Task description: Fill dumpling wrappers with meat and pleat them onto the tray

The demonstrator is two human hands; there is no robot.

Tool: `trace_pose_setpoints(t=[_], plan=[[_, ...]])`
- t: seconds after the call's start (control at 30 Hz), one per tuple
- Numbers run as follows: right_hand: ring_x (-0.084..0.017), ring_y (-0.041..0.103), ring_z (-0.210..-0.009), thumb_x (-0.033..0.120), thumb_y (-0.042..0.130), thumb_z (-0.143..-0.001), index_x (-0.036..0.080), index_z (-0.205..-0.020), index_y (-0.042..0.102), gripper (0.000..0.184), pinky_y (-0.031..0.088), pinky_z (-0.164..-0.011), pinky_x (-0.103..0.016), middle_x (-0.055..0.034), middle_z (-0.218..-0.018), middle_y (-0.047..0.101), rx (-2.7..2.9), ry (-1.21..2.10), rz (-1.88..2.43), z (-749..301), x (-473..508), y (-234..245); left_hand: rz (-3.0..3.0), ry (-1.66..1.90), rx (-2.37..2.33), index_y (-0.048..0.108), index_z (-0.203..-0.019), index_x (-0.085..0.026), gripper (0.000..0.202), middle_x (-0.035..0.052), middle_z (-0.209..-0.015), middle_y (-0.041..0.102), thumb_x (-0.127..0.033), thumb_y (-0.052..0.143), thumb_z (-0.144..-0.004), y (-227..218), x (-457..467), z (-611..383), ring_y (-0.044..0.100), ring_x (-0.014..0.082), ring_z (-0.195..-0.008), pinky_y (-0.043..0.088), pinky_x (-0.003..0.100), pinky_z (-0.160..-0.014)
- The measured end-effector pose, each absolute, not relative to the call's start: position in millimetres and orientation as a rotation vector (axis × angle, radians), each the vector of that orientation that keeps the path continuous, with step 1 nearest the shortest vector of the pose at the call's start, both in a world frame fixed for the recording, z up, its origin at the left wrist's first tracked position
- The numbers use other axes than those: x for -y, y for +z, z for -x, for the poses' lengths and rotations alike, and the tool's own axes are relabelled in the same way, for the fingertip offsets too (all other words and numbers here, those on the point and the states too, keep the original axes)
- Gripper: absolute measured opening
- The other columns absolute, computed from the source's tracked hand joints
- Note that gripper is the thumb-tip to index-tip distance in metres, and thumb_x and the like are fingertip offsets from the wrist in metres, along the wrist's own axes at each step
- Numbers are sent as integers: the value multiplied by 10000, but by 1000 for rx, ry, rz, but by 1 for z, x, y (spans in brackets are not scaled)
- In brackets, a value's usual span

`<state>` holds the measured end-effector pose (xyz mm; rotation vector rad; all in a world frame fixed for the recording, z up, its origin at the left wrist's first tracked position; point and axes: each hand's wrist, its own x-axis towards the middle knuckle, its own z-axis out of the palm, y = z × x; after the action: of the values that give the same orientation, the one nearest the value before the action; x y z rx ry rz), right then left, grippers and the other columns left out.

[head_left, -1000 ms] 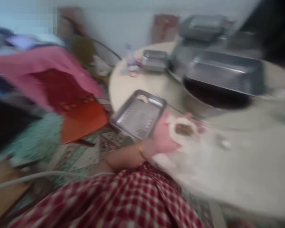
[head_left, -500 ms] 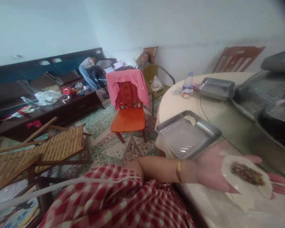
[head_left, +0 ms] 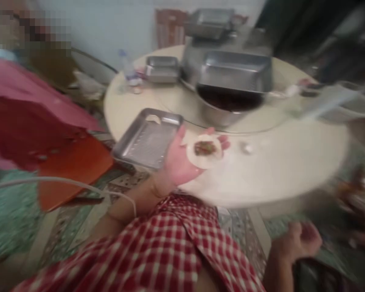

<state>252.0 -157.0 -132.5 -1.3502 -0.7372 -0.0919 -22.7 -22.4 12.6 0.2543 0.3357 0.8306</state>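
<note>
My left hand (head_left: pixel 182 162) lies palm up over the near edge of the round table (head_left: pixel 292 162). On its fingers rests a round dumpling wrapper (head_left: pixel 204 151) with dark filling in the middle. Just left of the hand sits a metal tray (head_left: pixel 146 138) holding one folded dumpling (head_left: pixel 153 119). My right hand (head_left: pixel 298 241) hangs low at the lower right, below the table edge, with its fingers curled; the blur hides whether it holds anything.
A metal pot of dark filling (head_left: pixel 228 101) sits mid-table with a steel tray (head_left: pixel 235 71) above it. Another tray (head_left: pixel 162 69) and a water bottle (head_left: pixel 126 69) stand at the far left. An orange chair (head_left: pixel 69 162) with pink cloth (head_left: pixel 27 93) is left of the table.
The view has swung back from the room to the table and blurred. My left hand still carries the filled wrapper. My right hand has come into view low on the right.
</note>
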Motion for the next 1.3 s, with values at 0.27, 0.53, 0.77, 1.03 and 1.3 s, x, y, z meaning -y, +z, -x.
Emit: trace_pose_setpoints(t=[0.27,0.53,0.77,1.03,1.3], plan=[[-213,391,-1429,413,668,-888,378,-1310,546,441,326,-1203,-481,1,-1577,353,1799,-735,1025,-195,123,-62,-155,672,-318,429,-1426,-154,706,164,-1426,554,-661,346,-942,13,44,4,546,295,-1312,434,404,-1039],[-214,540,-1208,319,817,-760,529,-1118,637,452,358,-1154,-525,45,-1129,633,1950,-840,936,-183,90,-58,-245,582,-314,475,-1365,-176,674,141,-1295,646,-676,346,-932,3,47,9,605,280,-1220,445,400,-1011],[-189,617,-994,460,823,-731,474,-940,679,255,420,-1103,-444,61,-844,663,1988,-703,972,-190,96,-75,-274,535,-320,511,-1298,-167,620,135,-1133,717,-646,343,-943,2,46,7,676,264,-1107,478,408,-971],[-161,594,-1034,315,832,-738,372,-836,662,205,451,-1023,-377,91,-955,708,1943,-930,690,-178,85,-47,-280,583,-345,528,-1283,-173,374,103,-1129,728,-346,489,-954,-3,47,2,702,204,-1041,470,350,-996],[-183,562,-1127,239,637,-867,292,-863,666,60,476,-962,-380,-3,-1083,685,1870,-744,775,-166,84,-46,-482,654,-422,631,-1254,-210,364,61,-1169,728,-179,583,-894,-15,51,0,654,183,-1128,464,309,-1010]])
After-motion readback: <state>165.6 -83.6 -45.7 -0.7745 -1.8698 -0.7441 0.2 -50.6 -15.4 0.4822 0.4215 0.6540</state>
